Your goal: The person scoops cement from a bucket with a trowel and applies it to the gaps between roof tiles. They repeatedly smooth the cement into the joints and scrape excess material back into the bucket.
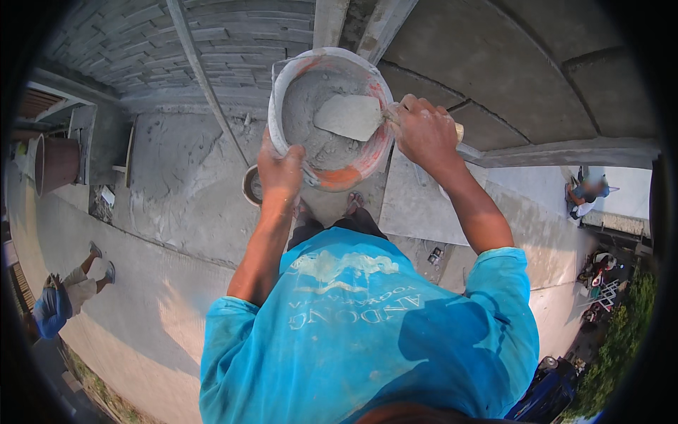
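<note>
The bucket (pixel 337 179) is at the upper centre, mortar (pixel 300 106) inside, the trowel (pixel 349 117) over it. The left hand (pixel 280 169) is at its lower-left rim, the right hand (pixel 426 132) right; a pole (pixel 201 71) stands upper left.

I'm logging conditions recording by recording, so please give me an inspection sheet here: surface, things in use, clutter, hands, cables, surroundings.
Surface: concrete floor, grey and smeared.
Things in use: bucket with grey mix inside; trowel, its blade over the mix.
Clutter: small round container, partly hidden behind the left forearm; long pole, slanting; brown tub at far left.
Hands: left hand grips the bucket's rim; right hand holds the trowel's handle.
Cables: nothing seen.
Surroundings: rough block wall; panelled wall; one person at lower left, another at right.
</note>
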Motion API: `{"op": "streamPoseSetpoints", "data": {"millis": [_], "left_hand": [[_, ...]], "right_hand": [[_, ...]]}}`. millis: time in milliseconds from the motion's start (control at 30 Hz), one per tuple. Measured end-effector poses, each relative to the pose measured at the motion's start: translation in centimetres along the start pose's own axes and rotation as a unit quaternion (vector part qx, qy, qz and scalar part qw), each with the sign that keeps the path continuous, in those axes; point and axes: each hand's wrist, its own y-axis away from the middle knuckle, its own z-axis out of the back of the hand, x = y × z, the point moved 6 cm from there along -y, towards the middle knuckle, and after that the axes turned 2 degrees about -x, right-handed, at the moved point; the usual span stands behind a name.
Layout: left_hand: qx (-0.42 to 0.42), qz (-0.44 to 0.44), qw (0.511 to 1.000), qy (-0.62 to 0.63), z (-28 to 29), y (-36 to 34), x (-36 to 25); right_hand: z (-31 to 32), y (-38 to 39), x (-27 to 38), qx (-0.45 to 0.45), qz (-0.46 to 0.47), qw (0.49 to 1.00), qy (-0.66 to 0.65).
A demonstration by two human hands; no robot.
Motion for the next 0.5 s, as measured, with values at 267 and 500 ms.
{"op": "streamPoseSetpoints", "data": {"millis": [267,500], "left_hand": [[-0.076,0.083,0.987,0.112,-1.6,0.4,3.1],[-0.108,0.061,0.990,0.070,0.0,2.6,7.1]], "right_hand": [[5.2,2.4,-6.3,-0.086,-0.041,0.989,-0.109],[19.9,-1.2,-11.1,-0.141,0.078,0.951,-0.264]]}}
